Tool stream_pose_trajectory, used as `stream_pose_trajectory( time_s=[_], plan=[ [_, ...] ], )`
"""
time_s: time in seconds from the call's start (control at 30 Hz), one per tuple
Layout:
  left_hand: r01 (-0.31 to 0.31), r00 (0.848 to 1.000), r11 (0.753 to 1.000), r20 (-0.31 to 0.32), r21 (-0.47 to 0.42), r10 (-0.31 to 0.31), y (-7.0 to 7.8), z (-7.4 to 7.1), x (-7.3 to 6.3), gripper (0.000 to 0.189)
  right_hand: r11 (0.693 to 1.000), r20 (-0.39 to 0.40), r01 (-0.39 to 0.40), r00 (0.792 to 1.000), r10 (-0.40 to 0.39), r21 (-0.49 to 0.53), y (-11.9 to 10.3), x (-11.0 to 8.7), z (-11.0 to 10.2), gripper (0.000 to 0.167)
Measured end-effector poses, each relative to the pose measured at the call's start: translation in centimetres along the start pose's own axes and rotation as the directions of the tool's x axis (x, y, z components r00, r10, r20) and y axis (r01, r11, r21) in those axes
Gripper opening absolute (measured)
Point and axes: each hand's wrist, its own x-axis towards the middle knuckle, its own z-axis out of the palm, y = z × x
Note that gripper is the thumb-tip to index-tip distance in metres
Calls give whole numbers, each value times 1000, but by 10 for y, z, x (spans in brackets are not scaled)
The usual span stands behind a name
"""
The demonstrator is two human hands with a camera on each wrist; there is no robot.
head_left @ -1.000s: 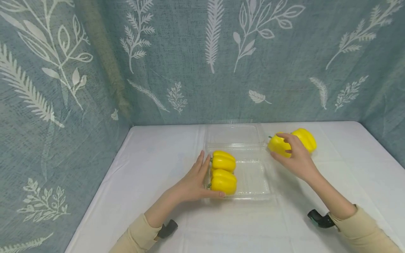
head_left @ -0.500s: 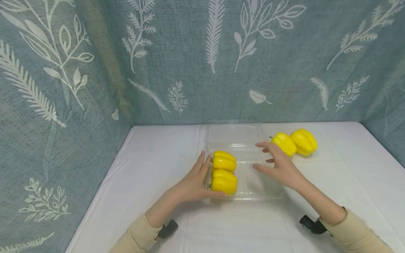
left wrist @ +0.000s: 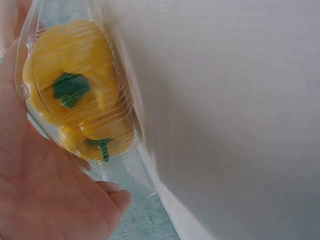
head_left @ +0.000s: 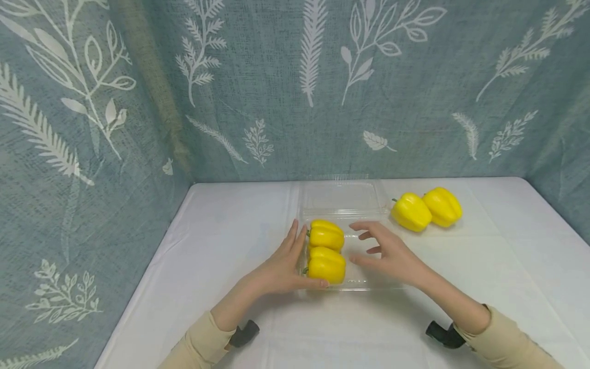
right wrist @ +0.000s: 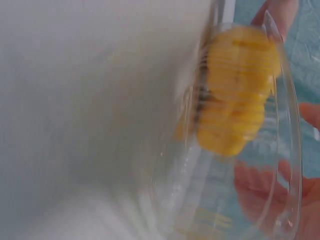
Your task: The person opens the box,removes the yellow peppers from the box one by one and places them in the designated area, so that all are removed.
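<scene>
Two yellow bell peppers lie in the left part of a clear plastic clamshell container, whose lid is folded back behind it. My left hand rests spread along the container's left side. Its fingers are mostly straight, and the thumb lies at the front rim. The right hand, fingers loosely bent, is over the container's right half and holds nothing. Through the clear wall in the left wrist view, green stems show on the peppers. The right wrist view is blurred.
Two more yellow bell peppers lie side by side on the white tablecloth, right of the lid. A green curtain with white leaf prints hangs behind the table and along its left.
My right hand has moved left and nearer, from the loose peppers to above the container. The left hand and the two peppers in the container have stayed in place.
</scene>
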Motion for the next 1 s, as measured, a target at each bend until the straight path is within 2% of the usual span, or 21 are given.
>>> stream_pose_trajectory(
  time_s=[0.3,0.73,1.0],
  plan=[
    [1,1000,1000,24,-6,-1,1,-2,-1,129,999,61,8,998,-10,43,-4,0,13,62],
    [-18,997,1000,78,19,16,1,-8,-2,133,998,102,35,994,-40,48,-12,2,30,60],
    [-23,996,1000,87,14,22,1,-9,-2,136,998,112,40,993,-45,39,-14,4,36,58]
  ],
)
